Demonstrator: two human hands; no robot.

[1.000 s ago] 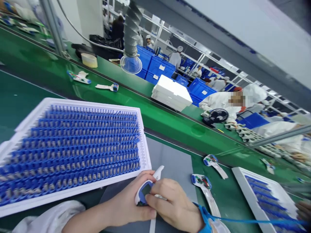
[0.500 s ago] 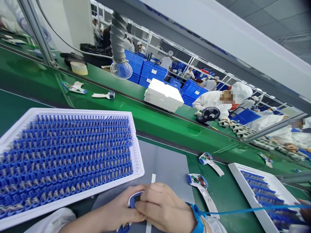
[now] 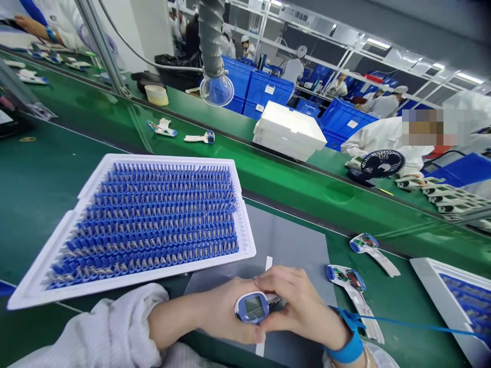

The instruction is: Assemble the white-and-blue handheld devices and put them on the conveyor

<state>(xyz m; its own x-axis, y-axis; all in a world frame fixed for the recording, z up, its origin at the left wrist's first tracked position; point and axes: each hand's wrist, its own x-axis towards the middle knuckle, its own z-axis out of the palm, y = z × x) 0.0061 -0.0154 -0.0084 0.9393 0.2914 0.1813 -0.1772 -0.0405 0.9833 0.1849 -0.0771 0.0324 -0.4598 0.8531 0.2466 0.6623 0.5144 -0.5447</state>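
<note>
A blue-and-white forehead thermometer (image 3: pixel 253 307) with a small grey display faces up in front of me. My left hand (image 3: pixel 224 309) is wrapped around it from the left. My right hand (image 3: pixel 293 301) closes on its right end, thumb low and fingers over the top. A dark and greyish part shows between the right fingers and the display; I cannot make out what it is. To the right lie two opened thermometer halves with circuit boards, a nearer one (image 3: pixel 355 294) and a farther one (image 3: pixel 374 253). A grey mat (image 3: pixel 295 240) lies under my hands.
A white tray (image 3: pixel 247 240) with rows of blue parts holding metal pieces stands at left. Another white tray (image 3: pixel 429 286) is at right. Beyond the green ledge are white foam boxes (image 3: pixel 289 128), a black fan (image 3: pixel 379 163) and co-workers. A blue wrist-strap cord (image 3: pixel 410 323) runs rightward.
The view has swung right-to-left, so things sit differently in it. The thermometer has turned so its display now shows, and my right hand has shifted from covering it to its right end.
</note>
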